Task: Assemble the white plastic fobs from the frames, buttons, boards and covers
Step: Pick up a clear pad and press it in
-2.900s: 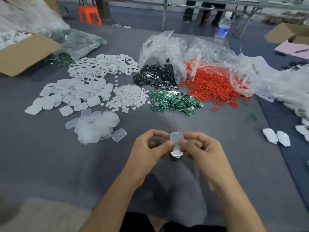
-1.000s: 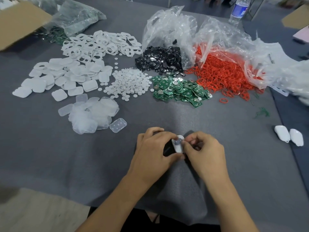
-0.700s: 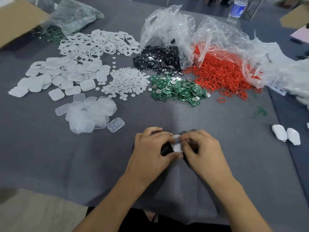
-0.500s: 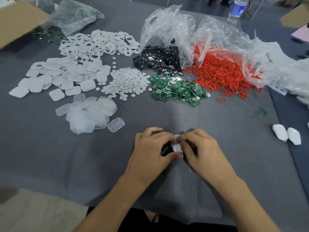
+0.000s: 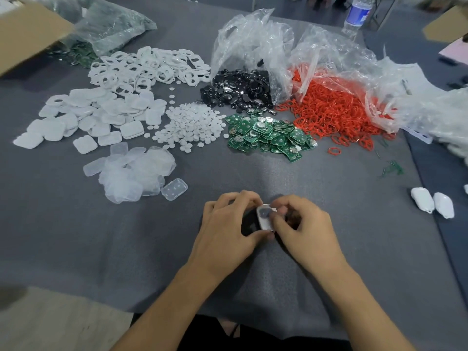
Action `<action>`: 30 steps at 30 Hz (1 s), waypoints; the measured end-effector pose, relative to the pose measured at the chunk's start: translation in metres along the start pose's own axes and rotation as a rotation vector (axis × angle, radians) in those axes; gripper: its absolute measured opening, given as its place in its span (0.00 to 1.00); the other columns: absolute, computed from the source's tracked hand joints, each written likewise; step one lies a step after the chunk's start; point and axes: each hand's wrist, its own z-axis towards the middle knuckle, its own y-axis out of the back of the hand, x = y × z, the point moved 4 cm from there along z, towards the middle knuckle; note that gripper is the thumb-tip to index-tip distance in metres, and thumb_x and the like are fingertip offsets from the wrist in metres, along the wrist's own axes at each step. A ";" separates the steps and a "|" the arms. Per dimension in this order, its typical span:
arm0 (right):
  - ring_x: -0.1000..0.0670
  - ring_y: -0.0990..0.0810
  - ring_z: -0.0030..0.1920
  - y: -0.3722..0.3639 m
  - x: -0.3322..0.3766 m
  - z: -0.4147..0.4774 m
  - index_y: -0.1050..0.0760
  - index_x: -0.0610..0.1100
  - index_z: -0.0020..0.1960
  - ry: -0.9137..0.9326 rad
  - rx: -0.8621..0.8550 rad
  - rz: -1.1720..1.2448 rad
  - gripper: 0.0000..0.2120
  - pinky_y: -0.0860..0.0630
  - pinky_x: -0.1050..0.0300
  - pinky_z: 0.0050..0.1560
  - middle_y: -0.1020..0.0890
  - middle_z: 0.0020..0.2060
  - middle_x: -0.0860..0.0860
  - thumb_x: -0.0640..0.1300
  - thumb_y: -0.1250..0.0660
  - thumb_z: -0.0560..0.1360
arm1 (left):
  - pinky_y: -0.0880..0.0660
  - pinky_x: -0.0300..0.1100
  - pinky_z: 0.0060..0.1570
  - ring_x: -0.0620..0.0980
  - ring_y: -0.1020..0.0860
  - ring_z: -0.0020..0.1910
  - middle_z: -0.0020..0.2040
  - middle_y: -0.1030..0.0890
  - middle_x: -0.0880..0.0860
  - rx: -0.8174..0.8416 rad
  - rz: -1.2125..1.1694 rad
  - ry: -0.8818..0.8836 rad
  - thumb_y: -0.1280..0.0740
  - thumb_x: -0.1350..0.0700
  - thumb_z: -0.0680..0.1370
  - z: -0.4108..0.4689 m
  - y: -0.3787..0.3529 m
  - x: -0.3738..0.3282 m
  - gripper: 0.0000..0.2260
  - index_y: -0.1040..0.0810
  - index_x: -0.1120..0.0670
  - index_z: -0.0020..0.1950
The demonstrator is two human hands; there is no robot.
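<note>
Pinching the white fob (image 5: 264,220) between my left hand (image 5: 228,229) and right hand (image 5: 302,233), I hold it near the front edge of the grey worktop (image 5: 76,236); green boards (image 5: 268,134) lie mid-worktop, a water bottle (image 5: 357,13) stands at the far edge.

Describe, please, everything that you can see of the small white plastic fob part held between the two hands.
The small white plastic fob part is a rounded, oblong, hard-looking shell with a dark round patch near its far end. It lies roughly flat, low over the grey padded table cover; whether it rests there cannot be told. The left hand grips its left side, and the right hand pinches its right edge. Its underside is hidden.
</note>
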 end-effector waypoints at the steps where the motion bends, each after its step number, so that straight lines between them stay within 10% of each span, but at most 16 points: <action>1: 0.59 0.21 0.43 0.001 0.002 -0.001 0.20 0.58 0.48 0.047 0.006 -0.026 0.11 0.31 0.74 0.41 0.21 0.41 0.61 0.42 0.27 0.73 | 0.41 0.35 0.61 0.33 0.32 0.64 0.60 0.27 0.31 0.006 -0.002 0.005 0.25 0.35 0.68 0.000 0.000 0.000 0.24 0.30 0.37 0.58; 17: 0.58 0.23 0.46 0.005 0.009 0.004 0.16 0.57 0.48 0.048 0.164 -0.054 0.09 0.31 0.72 0.44 0.23 0.47 0.57 0.46 0.24 0.72 | 0.42 0.34 0.62 0.34 0.31 0.65 0.58 0.23 0.33 0.057 -0.046 0.053 0.23 0.38 0.69 0.000 0.000 0.004 0.24 0.30 0.37 0.59; 26: 0.61 0.21 0.41 0.025 -0.015 0.044 0.17 0.58 0.49 -0.144 -0.005 -0.039 0.05 0.31 0.76 0.40 0.17 0.44 0.56 0.48 0.26 0.74 | 0.39 0.38 0.67 0.27 0.34 0.66 0.63 0.24 0.29 0.135 -0.152 0.126 0.24 0.35 0.65 0.003 0.008 -0.002 0.34 0.32 0.34 0.68; 30: 0.55 0.21 0.44 0.015 -0.028 0.071 0.18 0.49 0.58 -0.204 -0.156 -0.130 0.13 0.31 0.67 0.47 0.19 0.49 0.50 0.47 0.27 0.74 | 0.27 0.42 0.63 0.36 0.24 0.59 0.58 0.20 0.37 0.066 -0.314 0.190 0.25 0.44 0.75 0.032 0.002 -0.002 0.19 0.23 0.41 0.64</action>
